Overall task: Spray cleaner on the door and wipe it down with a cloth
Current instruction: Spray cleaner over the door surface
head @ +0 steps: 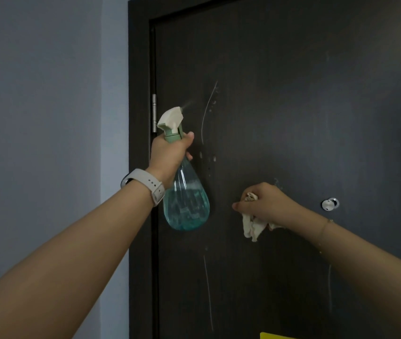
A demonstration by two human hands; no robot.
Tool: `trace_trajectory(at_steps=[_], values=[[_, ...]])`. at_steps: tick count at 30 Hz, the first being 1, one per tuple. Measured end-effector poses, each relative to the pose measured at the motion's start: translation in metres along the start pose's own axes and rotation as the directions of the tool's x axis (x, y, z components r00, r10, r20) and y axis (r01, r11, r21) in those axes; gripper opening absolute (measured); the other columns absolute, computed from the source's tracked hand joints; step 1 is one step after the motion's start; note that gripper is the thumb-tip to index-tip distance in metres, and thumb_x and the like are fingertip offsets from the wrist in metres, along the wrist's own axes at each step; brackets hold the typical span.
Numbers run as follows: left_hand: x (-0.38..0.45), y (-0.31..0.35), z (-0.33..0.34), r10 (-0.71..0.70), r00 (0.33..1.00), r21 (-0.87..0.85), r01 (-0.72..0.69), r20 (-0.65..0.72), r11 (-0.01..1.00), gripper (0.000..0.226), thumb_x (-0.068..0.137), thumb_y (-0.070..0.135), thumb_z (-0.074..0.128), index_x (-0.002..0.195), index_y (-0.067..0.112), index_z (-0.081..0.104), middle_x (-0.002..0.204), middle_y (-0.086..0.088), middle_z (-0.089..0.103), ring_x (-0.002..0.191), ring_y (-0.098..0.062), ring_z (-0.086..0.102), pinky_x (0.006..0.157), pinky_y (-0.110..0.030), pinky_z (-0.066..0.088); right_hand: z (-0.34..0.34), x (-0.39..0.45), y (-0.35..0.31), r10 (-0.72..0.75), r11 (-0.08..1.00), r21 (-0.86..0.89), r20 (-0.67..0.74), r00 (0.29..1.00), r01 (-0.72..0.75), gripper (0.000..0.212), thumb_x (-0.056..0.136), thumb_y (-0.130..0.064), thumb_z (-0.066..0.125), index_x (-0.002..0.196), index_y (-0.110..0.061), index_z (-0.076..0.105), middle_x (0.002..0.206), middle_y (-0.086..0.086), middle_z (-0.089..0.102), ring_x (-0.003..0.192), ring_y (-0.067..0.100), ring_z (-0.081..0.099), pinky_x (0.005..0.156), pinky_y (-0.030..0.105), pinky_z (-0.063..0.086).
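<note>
A dark brown door (pixel 292 94) fills the right of the head view, with wet droplets and thin run marks down its left part. My left hand (pixel 170 155) grips the neck of a clear spray bottle (pixel 186 204) with blue-green liquid and a cream trigger head. A fine mist leaves the nozzle toward the door. My right hand (pixel 265 203) is closed on a crumpled cream cloth (pixel 252 227), held against or very near the door, lower and to the right of the bottle.
A silver hinge (pixel 154 113) sits on the dark door frame (pixel 138 118) just left of the bottle. A grey wall (pixel 42 94) lies to the left. A small round metal fitting (pixel 330 204) is on the door at right. A yellow patch (pixel 277 335) shows at the bottom edge.
</note>
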State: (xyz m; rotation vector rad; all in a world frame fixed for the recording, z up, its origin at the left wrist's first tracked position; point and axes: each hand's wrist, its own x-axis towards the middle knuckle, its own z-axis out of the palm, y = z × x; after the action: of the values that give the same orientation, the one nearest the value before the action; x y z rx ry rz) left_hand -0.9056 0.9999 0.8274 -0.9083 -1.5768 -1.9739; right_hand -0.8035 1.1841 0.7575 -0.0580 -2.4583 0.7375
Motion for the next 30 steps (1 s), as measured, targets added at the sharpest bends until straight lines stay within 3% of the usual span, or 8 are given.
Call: trace_trajectory(at_steps=[8,11,14,20,25,30], values=[[-0.003,-0.008,-0.002,-0.02,0.999,0.001,0.02,0.049,1.0,0.015,0.089,0.023,0.07,0.099,0.014,0.065,0.094,-0.003,0.067,0.05,-0.007,0.055,0.07,-0.032,0.052,0.001,-0.007,0.012,-0.01,1.0,0.001,-0.013,1.0,0.01,0.027,0.089,-0.034,0.068,0.082,-0.008,0.068,0.067,0.004,0.061,0.059,0.018,0.06,0.038,0.021,0.041],[-0.009,-0.012,-0.005,-0.022,0.999,0.039,0.02,0.039,0.999,0.009,0.089,0.023,0.069,0.092,0.015,0.065,0.096,-0.012,0.069,0.05,-0.009,0.055,0.072,-0.035,0.052,0.003,-0.01,0.013,-0.01,1.0,0.015,-0.011,1.0,0.01,0.025,0.09,-0.033,0.067,0.082,-0.009,0.067,0.068,0.003,0.061,0.057,0.015,0.058,0.039,0.022,0.041],[-0.019,-0.016,-0.01,0.011,0.999,0.063,-0.013,0.03,0.998,0.008,0.09,0.02,0.068,0.085,0.015,0.063,0.083,-0.007,0.065,0.049,-0.009,0.054,0.07,-0.033,0.049,0.007,-0.015,0.013,-0.014,1.0,0.027,-0.008,1.0,0.014,0.023,0.09,-0.034,0.067,0.076,-0.015,0.066,0.068,-0.001,0.061,0.062,0.011,0.059,0.048,0.022,0.043],[-0.07,-0.034,-0.027,-0.08,0.994,0.059,0.076,0.072,0.995,0.015,0.09,0.021,0.069,0.103,0.015,0.066,0.092,0.001,0.066,0.05,-0.007,0.055,0.064,-0.026,0.052,0.032,-0.042,0.026,0.052,0.987,0.152,0.052,0.997,-0.059,0.023,0.09,-0.034,0.067,0.076,-0.016,0.067,0.065,-0.001,0.062,0.051,0.004,0.056,0.041,0.016,0.039],[-0.145,-0.078,-0.047,-0.174,0.984,0.119,0.168,0.042,0.979,0.013,0.089,0.025,0.07,0.101,0.023,0.066,0.091,0.002,0.069,0.051,-0.007,0.057,0.063,-0.023,0.054,0.071,-0.078,0.049,0.15,0.945,0.285,0.05,0.987,-0.158,0.027,0.089,-0.034,0.068,0.068,-0.017,0.065,0.064,0.006,0.065,0.05,0.012,0.059,0.04,0.02,0.039],[-0.215,-0.129,-0.061,-0.286,0.958,0.213,0.281,-0.007,0.936,0.012,0.088,0.025,0.071,0.098,0.028,0.064,0.082,-0.001,0.068,0.047,-0.005,0.057,0.057,-0.019,0.051,0.104,-0.106,0.062,0.189,0.972,0.126,0.073,0.979,-0.197,0.024,0.09,-0.035,0.066,0.078,-0.014,0.068,0.061,-0.003,0.06,0.046,0.001,0.056,0.04,0.018,0.04]])
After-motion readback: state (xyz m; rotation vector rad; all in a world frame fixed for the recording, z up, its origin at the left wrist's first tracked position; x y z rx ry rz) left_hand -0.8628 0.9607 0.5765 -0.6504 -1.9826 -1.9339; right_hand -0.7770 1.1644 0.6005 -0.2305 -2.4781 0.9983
